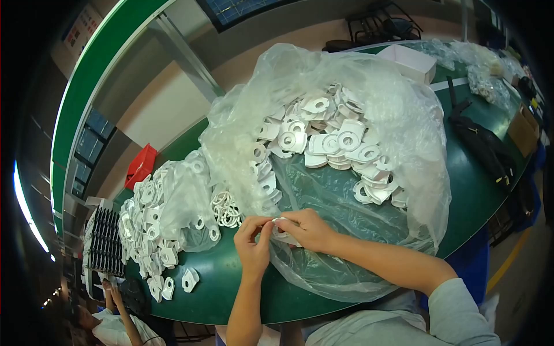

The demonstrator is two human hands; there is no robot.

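My left hand (253,247) and my right hand (310,230) meet over the near edge of a large clear plastic bag. Between them they pinch a small white plastic part (283,235), mostly covered by my fingers; its full shape cannot be made out. Beyond my hands, the open bag (314,187) holds a heap of flat white plastic plates (349,140), each with a round hole. Just left of the bag lies a small pile of thin white rings (225,210), close to my left hand.
More white plates (149,216) are heaped at the left, partly under a second clear bag (190,173). A few plates (190,279) lie loose on the green table (225,282). Behind stand a red bin (141,165) and a white box (407,62). A black bag (483,144) lies right; another person (118,323) works at far left.
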